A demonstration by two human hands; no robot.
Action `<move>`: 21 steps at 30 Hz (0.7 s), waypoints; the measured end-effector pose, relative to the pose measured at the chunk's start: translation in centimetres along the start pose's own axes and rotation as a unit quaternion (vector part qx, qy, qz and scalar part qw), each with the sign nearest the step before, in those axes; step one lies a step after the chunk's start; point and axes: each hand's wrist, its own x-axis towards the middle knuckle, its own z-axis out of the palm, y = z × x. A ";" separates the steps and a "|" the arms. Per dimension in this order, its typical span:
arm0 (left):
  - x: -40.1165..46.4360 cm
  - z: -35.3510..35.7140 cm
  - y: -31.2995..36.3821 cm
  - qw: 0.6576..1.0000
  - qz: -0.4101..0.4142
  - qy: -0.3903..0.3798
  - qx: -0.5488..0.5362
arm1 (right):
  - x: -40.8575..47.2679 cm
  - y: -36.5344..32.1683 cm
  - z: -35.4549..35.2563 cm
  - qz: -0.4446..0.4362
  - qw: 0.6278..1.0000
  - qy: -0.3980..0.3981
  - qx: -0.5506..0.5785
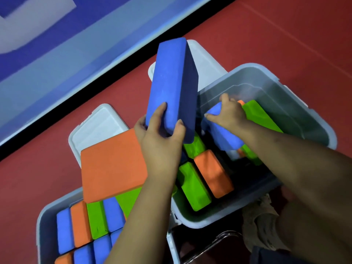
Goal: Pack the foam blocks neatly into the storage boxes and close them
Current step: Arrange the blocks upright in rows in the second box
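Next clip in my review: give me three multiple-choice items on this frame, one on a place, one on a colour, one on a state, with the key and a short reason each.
1. Where is the right hand?
A. Inside the right storage box
B. On a lid
C. On the floor

2. What colour is the long block held up by the left hand?
A. Green
B. Orange
C. Blue

3. What state are the two storage boxes in?
A. Both closed
B. Both open
C. One closed

Key: 1 A, the hand reaches in and grips a blue block there. 2 C, its faces are blue. 3 B, blocks show in both, including the left storage box, and the white lids lie on the floor.
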 end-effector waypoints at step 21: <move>-0.7 1.8 -3.5 0.999 -0.019 -0.015 0.028 | -0.1 2.9 7.6 0.031 0.980 -0.196 0.029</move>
